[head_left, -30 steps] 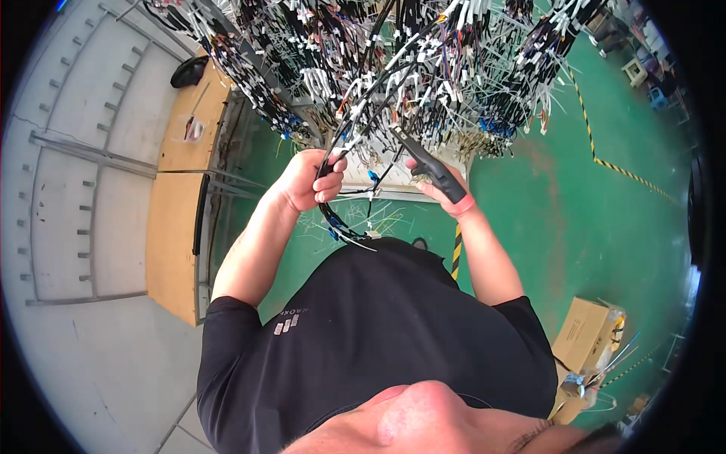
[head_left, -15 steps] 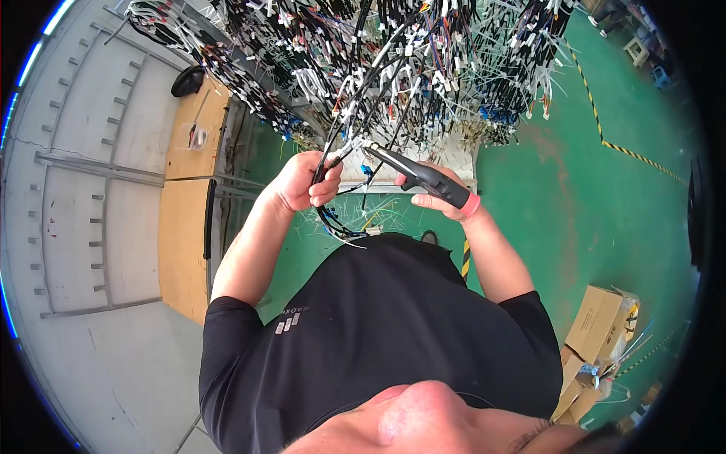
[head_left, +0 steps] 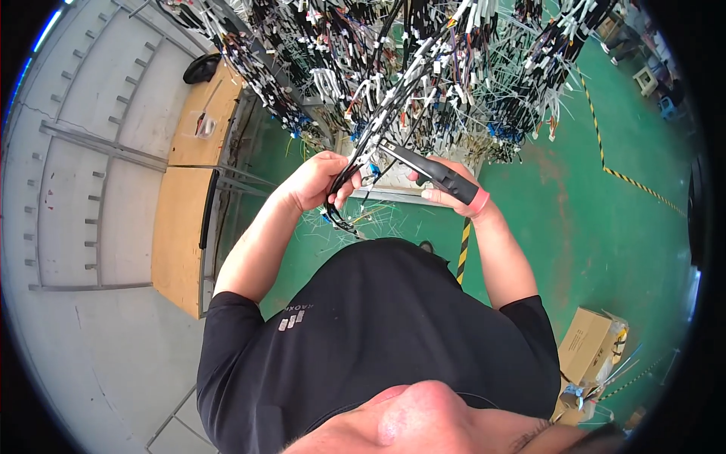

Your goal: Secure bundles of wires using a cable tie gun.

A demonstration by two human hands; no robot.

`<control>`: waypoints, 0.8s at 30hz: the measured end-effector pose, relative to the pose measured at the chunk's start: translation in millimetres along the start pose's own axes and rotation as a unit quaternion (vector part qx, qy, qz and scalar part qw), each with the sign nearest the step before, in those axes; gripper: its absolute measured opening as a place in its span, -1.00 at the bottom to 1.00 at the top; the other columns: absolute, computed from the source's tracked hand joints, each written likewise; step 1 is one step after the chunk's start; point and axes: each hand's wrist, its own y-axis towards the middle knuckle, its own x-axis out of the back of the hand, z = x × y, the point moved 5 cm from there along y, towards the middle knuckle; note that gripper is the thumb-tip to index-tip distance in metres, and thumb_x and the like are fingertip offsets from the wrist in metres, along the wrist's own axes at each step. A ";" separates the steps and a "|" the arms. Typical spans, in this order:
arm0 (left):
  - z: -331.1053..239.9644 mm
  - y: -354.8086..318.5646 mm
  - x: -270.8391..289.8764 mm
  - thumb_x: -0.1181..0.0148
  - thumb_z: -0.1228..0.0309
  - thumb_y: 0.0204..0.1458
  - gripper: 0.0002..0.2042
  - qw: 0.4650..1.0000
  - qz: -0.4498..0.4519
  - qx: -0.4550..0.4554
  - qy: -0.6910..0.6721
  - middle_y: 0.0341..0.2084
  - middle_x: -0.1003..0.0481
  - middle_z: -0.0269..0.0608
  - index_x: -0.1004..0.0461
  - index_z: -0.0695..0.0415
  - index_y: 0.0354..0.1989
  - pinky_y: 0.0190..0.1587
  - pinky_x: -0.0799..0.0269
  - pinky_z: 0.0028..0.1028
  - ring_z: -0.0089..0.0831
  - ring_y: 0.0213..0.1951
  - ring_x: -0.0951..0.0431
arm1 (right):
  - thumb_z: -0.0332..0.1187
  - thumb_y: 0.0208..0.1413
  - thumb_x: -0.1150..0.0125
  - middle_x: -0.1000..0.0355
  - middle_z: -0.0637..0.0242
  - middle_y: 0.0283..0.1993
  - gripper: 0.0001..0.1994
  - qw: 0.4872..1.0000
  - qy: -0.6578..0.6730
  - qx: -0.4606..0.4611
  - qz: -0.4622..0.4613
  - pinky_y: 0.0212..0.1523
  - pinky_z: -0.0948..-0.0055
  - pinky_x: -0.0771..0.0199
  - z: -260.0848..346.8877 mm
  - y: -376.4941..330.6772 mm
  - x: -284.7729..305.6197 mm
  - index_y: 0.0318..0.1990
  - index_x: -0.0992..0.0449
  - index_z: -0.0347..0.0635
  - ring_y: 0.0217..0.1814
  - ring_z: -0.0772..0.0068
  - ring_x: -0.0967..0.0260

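Nearer than a second ago, the black tool [head_left: 442,177] sits right of the cable bundle [head_left: 364,147], long axis slanting, nose up-left toward it; right hand [head_left: 446,198] clamped on tool, left hand [head_left: 321,181] around bundle.

A small clear packet [head_left: 206,127] lies on a wooden bench [head_left: 189,151]. Striped tape [head_left: 463,250] and a cardboard box [head_left: 586,344] line the green floor [head_left: 560,265].

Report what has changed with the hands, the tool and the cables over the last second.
The black hand tool has swung flatter, its tip moving left and toward the wearer, from clear of the cable bundle to right at it; actual contact is unclear. Nothing was taken hold of or let go: the left hand still grips the bundle, the right hand the tool.
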 end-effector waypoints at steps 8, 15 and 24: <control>-0.7 5.4 2.9 0.15 0.24 0.51 -0.52 0.997 -0.068 0.007 0.041 -0.65 -0.57 -0.20 -0.63 0.32 -0.29 -0.62 -0.33 -0.55 -0.45 -0.63 -0.58 | -0.27 0.13 -0.43 -0.49 0.29 -0.09 -0.64 0.999 -0.028 0.039 0.005 0.07 0.31 -0.44 0.5 5.0 -4.2 0.04 -0.59 -0.22 -0.06 0.35 -0.44; 1.7 12.5 -1.9 0.02 0.28 0.50 -0.64 0.983 -0.156 -0.096 -0.003 -0.30 -0.55 -0.28 -0.28 0.02 0.39 -0.55 -0.49 -0.52 -0.48 -0.39 -0.65 | -0.27 0.09 -0.39 -0.47 0.21 -0.15 -0.65 0.990 -0.123 0.075 -0.004 0.02 0.27 -0.46 8.8 17.0 2.9 -0.01 -0.58 -0.24 -0.11 0.21 -0.46; 1.8 15.7 0.0 -0.07 0.46 0.44 -0.69 0.960 -0.193 -0.192 -0.061 -0.37 -0.59 -0.25 -0.38 0.03 0.31 -0.58 -0.39 -0.57 -0.55 -0.54 -0.55 | -0.32 0.10 -0.41 -0.55 0.31 0.02 -0.54 0.996 -0.076 -0.008 0.039 0.24 0.33 -0.40 -7.6 34.3 10.8 0.16 -0.56 -0.26 0.13 0.35 -0.47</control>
